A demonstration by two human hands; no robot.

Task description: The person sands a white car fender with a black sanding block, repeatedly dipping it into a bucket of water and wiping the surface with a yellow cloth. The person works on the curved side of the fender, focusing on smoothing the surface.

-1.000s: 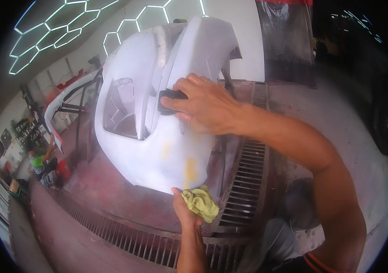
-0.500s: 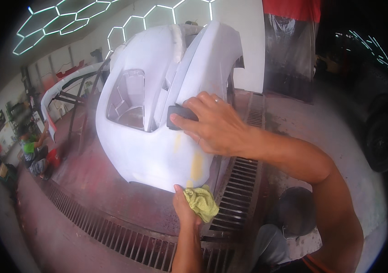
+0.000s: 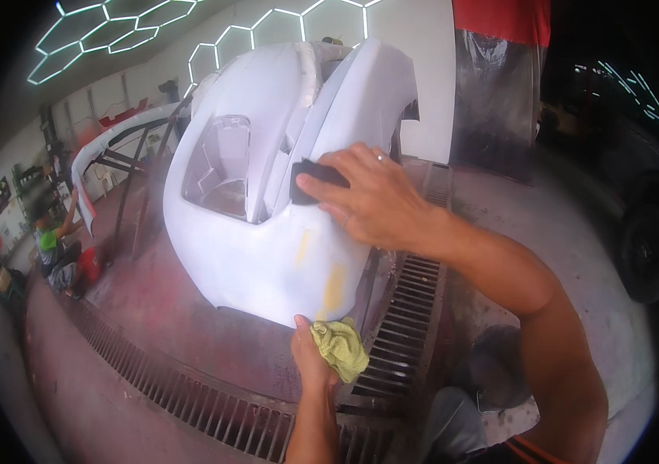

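The workpiece, a pale grey-white car bumper point(image 3: 256, 267), stands at the centre of view, raised above the floor point(image 3: 190, 344), directly ahead of the person. The right hand point(image 3: 379, 197) is at its upper front, beside the ridge to the right of a large opening point(image 3: 223, 174). The fingers of this hand are clamped on a dark block point(image 3: 314, 182), thumb along the near face and the others over the top; the block lies against the bumper. A ring is present on this hand.

The left hand point(image 3: 313, 359) is at the bumper's lower edge, thumb raised to that edge. Its fingers are closed on a crumpled yellow-green cloth point(image 3: 341, 349), which conceals most of them. Two yellowish patches point(image 3: 334, 288) are noted on the bumper between the hands.

A metal grating point(image 3: 400, 317) runs along the floor to the right. At far left a co-worker point(image 3: 52, 249) crouches by a red bucket point(image 3: 90, 265), one arm raised to a second curved panel point(image 3: 105, 143). Hexagonal lights point(image 3: 80, 51) are mounted overhead.
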